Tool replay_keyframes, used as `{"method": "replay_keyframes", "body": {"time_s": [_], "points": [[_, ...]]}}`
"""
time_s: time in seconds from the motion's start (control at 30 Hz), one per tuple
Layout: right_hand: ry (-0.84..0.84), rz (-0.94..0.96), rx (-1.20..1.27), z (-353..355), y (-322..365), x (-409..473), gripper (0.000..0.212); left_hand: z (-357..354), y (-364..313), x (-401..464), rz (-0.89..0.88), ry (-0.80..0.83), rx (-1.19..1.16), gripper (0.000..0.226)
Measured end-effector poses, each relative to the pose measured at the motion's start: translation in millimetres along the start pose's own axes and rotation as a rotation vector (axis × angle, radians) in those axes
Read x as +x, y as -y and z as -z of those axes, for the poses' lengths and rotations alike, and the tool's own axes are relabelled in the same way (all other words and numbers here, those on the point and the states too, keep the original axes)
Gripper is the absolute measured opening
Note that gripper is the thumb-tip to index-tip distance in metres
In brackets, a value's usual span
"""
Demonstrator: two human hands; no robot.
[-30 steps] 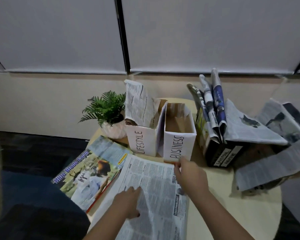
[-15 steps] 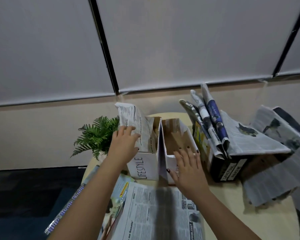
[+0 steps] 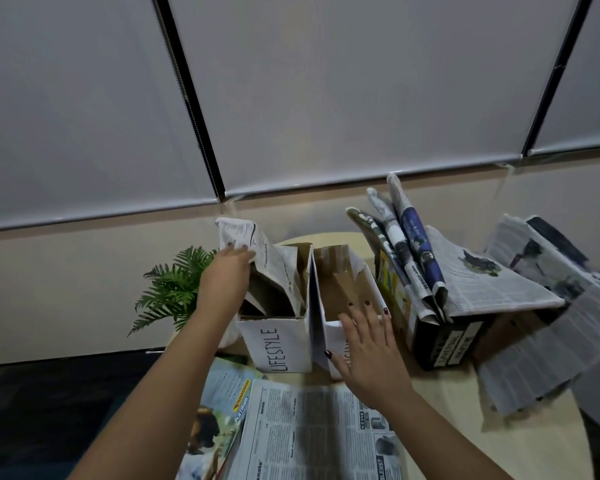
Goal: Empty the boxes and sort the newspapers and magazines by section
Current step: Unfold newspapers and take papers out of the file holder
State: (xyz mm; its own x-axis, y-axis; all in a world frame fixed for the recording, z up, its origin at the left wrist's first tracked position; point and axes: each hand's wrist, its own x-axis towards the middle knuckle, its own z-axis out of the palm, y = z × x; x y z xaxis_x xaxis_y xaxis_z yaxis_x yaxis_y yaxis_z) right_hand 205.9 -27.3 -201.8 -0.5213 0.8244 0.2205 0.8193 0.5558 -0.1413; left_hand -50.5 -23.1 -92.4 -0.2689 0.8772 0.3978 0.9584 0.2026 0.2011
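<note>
- Newspaper point(image 3: 253, 258), folded: stands in the LIFESTYLE box point(image 3: 279, 341); left hand point(image 3: 227, 271), which a moment ago lay on the flat paper below, now pinches its top edge.
- Right hand point(image 3: 368, 344): fingers straight, resting on the front wall of the empty box point(image 3: 343, 289) just right of the grip (label covered), having risen from the table point(image 3: 447, 410).
- Black box point(image 3: 444, 337), further right: rolled papers remain inside.
- Meaning: removal from LIFESTYLE looks about to start; sorting is unfinished.
</note>
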Motion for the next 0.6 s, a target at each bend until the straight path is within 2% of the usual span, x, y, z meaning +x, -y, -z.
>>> {"method": "replay_keyframes", "body": {"time_s": [0.1, 0.2, 0.27, 0.4, 0.53, 0.6], "points": [[0.075, -0.001, 0.038, 2.0, -3.0, 1.4, 0.072, 35.5, -6.1, 7.4, 0.057, -0.235, -0.241, 0.035], [0.127, -0.047, 0.242, 16.0, -1.8, 9.2, 0.069, 70.2, -17.6, 13.4, -0.018, -0.336, -0.376, 0.035], [0.143, -0.104, 0.450, 33.5, 0.7, 16.1, 0.070, 87.7, -29.4, 13.0, -0.091, -0.326, -0.394, 0.035], [0.058, -0.187, 0.909, 72.4, -0.7, 23.1, 0.072, 110.9, -56.7, 4.7, -0.165, -0.311, -0.417, 0.035], [-0.042, -0.240, 1.103, 105.6, -15.3, 28.7, 0.037, 138.8, -87.9, -7.8, -0.127, -0.243, -0.570, 0.036], [-0.106, -0.247, 1.159, 122.0, -23.3, 29.5, 0.046, 153.4, -102.8, -17.0, -0.156, -0.210, -0.670, 0.034]]}}
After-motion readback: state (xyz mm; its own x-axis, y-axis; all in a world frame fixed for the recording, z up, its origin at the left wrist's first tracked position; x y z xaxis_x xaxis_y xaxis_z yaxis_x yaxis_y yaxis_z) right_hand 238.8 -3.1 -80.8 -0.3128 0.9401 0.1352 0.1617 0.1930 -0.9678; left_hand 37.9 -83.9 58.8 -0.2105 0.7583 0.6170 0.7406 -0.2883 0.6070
